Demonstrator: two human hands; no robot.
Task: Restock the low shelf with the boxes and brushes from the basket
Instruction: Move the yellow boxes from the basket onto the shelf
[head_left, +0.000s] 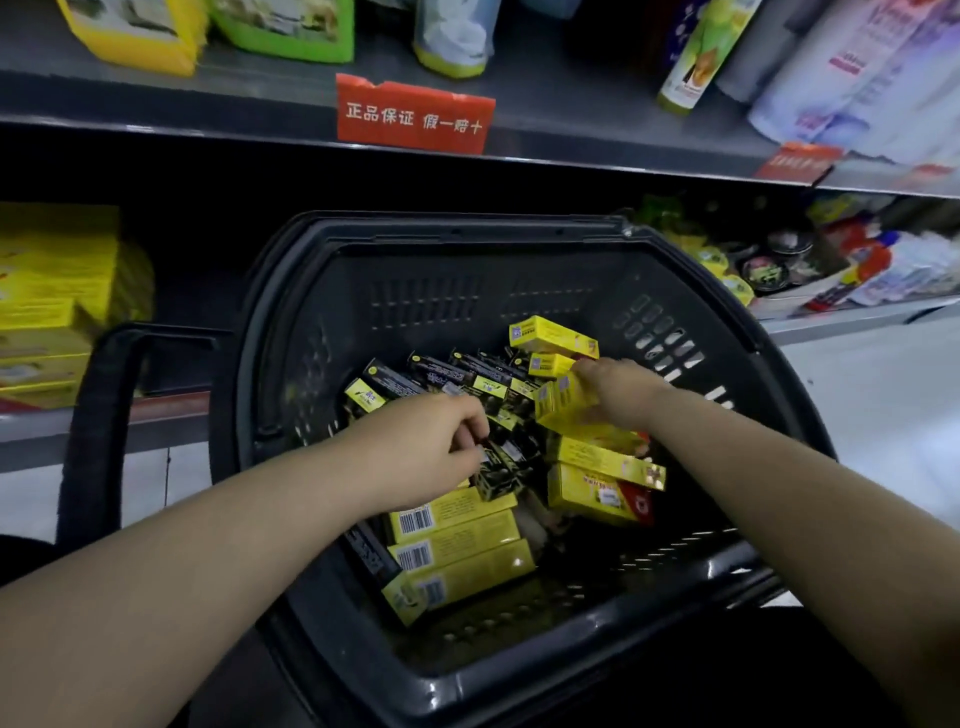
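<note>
Inside the slotted basket (519, 270), left grip (431, 447) and right grip (618, 389) clutch cartons (563, 405).

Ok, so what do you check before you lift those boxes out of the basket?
1. Left hand grips a black box: ok.
2. Right hand holds a yellow box: ok.
3. Both boxes free of the pile: cannot tell.
4. Room on the low shelf beside the yellow stack: cannot tell, too dark.
5. Brushes in the basket: cannot tell.
</note>
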